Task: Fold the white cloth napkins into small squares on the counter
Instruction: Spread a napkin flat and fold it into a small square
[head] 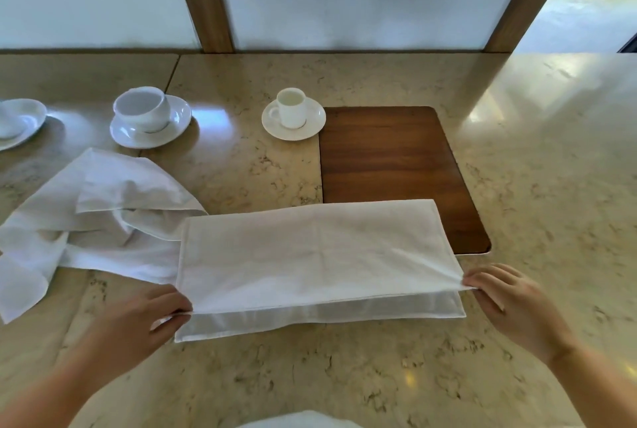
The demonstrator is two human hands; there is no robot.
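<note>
A white cloth napkin (310,255) lies folded over into a long rectangle across the middle of the beige stone counter (534,186). Its upper layer stops a little short of the near edge of the lower layer. My left hand (155,310) pinches the near left corner of the upper layer. My right hand (499,293) pinches the near right corner, which is lifted slightly off the lower layer. A heap of loose, crumpled white napkins (89,214) lies to the left, with its edge tucked under the folded one.
A dark wooden placemat (389,159) lies behind the napkin, partly covered by it. Behind stand a small white cup on a saucer (293,116), a larger cup on a saucer (148,117) and a plate (17,124) at the far left. A wall with wooden posts backs the counter.
</note>
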